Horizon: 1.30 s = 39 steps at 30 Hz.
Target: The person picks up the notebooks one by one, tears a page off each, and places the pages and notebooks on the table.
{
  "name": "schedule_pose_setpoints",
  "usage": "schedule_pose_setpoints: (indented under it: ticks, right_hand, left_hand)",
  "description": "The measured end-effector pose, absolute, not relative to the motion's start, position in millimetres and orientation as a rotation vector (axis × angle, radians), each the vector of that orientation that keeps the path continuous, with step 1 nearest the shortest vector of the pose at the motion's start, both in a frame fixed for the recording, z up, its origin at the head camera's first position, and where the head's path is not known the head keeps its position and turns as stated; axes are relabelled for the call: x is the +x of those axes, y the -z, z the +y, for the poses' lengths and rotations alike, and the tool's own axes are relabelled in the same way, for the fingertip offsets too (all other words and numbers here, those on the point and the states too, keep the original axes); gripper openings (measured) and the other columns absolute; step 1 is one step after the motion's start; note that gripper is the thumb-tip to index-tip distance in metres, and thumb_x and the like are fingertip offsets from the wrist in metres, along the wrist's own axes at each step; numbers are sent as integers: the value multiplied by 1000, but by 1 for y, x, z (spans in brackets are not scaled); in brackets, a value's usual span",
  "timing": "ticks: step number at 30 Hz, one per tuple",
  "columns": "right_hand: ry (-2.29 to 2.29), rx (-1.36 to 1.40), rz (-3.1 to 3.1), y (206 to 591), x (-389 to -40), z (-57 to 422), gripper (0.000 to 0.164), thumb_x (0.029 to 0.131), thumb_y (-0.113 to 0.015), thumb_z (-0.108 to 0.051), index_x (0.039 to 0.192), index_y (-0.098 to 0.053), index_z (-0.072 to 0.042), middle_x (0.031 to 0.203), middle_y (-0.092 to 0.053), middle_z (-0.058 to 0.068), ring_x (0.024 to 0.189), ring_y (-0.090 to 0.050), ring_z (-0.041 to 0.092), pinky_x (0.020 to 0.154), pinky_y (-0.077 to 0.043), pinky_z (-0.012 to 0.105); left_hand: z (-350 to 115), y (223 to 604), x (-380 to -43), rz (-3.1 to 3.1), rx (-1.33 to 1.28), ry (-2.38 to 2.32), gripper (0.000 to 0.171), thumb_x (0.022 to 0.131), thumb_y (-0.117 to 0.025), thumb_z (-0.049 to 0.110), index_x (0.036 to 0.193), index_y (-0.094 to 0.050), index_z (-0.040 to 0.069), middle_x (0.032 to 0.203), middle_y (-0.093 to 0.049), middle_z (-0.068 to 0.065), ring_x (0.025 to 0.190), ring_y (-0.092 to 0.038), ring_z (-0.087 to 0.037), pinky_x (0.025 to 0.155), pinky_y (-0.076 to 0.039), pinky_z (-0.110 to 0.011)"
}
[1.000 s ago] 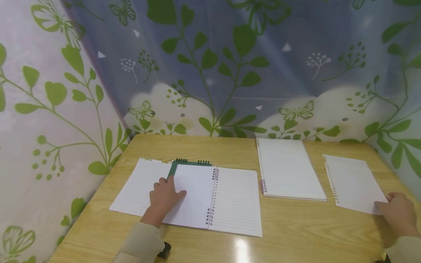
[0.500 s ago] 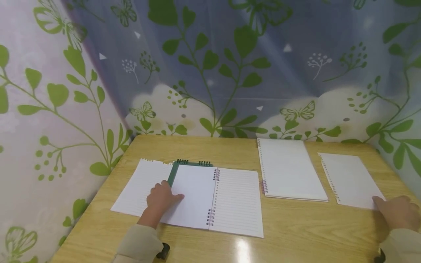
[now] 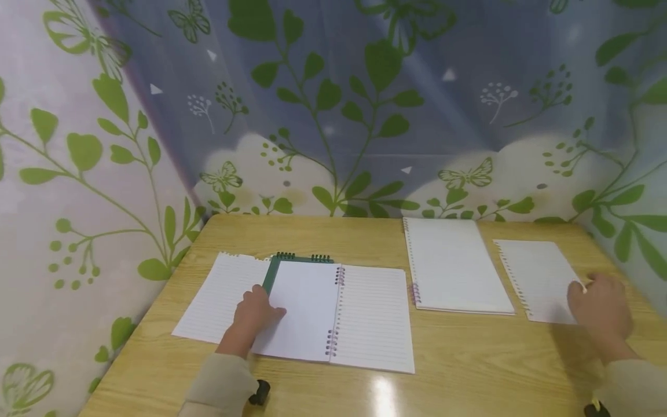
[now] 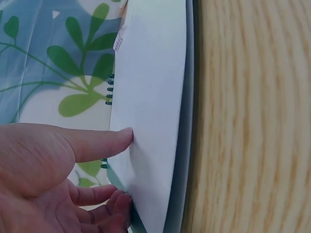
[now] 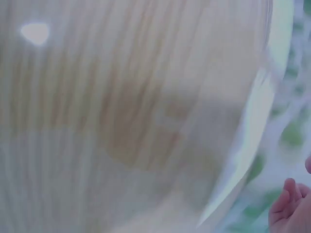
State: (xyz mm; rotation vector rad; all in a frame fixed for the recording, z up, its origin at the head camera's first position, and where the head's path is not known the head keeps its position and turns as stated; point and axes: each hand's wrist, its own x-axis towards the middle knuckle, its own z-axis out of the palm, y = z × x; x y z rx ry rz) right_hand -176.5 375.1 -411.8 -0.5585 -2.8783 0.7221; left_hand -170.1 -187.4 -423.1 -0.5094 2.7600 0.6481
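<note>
A spiral notebook with a green cover (image 3: 271, 271) lies under a white page (image 3: 304, 313) of an open ring-bound notebook. My left hand (image 3: 252, 315) rests at its left side, thumb stretched over the page and fingertips against the green edge; the left wrist view shows this thumb (image 4: 104, 144) touching the paper. Beneath that hand extends a lined loose sheet (image 3: 213, 304). At the right, a loose torn sheet (image 3: 534, 275) lies flat, its lower right corner hidden by my right hand (image 3: 601, 307). In the right wrist view, that hand's thumb and bent fingers stand apart, holding nothing visible.
A lined page (image 3: 372, 318) spreads right of the purple rings. Another white ring-bound notebook (image 3: 455, 266) lies between it and the loose sheet. A patterned cloth wall (image 3: 292, 191) borders the wooden table (image 3: 464, 359) at the back.
The loose sheet at the right has slid left, closer to the white notebook. My right hand has moved left with it and now appears raised. My left hand has shifted slightly.
</note>
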Motion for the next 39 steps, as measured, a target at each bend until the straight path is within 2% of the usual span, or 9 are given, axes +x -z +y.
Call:
schedule_pose_setpoints:
  ticks: [3,7,10,13,16,23,29,34,39]
  right_hand:
    - [-722,-181,-2809,408,-177,334,44,92,-39,-20,122,-45,12,109,-51,31,91,-52,43,62,-43,44]
    - [-793,310,-2812,406,-164,271,30,93,-49,-14,114,-54,6,103,-59,21,86,-58,32,64,-46,36]
    - [-851,652,-2887,410,-145,229,30,94,-52,-18,118,-55,-1,115,-59,15,102,-56,32,80,-48,46]
    - [-783,984,-2918,420,-126,198,38,94,-51,-26,127,-52,-7,128,-55,11,116,-50,33,94,-42,52]
    - [-584,1249,-2869,430,-111,178,44,94,-49,-34,133,-49,-12,136,-50,9,122,-47,32,95,-40,52]
    - [-359,1343,-2833,438,-102,166,46,92,-51,-39,133,-49,-18,139,-47,9,123,-46,32,94,-43,49]
    - [-364,1365,-2832,438,-101,166,47,92,-51,-37,134,-48,-16,139,-46,12,122,-46,33,94,-43,50]
    - [-438,1320,-2820,441,-103,167,44,93,-50,-36,133,-50,-17,139,-47,10,123,-45,33,93,-43,52]
    - [-628,1244,-2848,434,-105,161,37,93,-51,-32,127,-55,-16,135,-50,9,121,-46,32,93,-41,55]
  left_hand:
    - [-188,423,-169,2747,-532,-663,64,81,-69,26,120,-36,-12,107,-50,-29,94,-54,-38,87,-46,-49]
    - [-188,422,-170,2758,-575,-668,61,84,-65,33,117,-39,-11,104,-53,-27,91,-55,-36,83,-48,-49]
    - [-187,422,-170,2762,-613,-694,61,86,-60,40,116,-41,-10,102,-54,-25,90,-56,-36,79,-48,-50]
    - [-185,421,-172,2755,-633,-727,64,87,-56,43,117,-40,-11,104,-52,-26,95,-53,-38,80,-46,-52]
    - [-184,421,-173,2739,-640,-773,69,87,-55,45,121,-36,-12,110,-49,-29,102,-50,-41,84,-44,-54]
    - [-187,423,-176,2665,-700,-871,75,88,-52,47,128,-25,-12,118,-46,-32,110,-48,-44,94,-38,-57]
    - [-202,423,-178,2655,-647,-1091,60,88,-57,29,126,-31,-8,116,-51,-28,101,-54,-37,82,-46,-46]
    - [-211,407,-182,2605,-474,-1287,63,88,-59,19,140,-28,2,129,-47,-24,116,-49,-36,94,-43,-48]
    - [-207,386,-180,2610,-230,-1336,57,89,-58,22,139,-36,4,124,-55,-23,106,-59,-31,86,-50,-41]
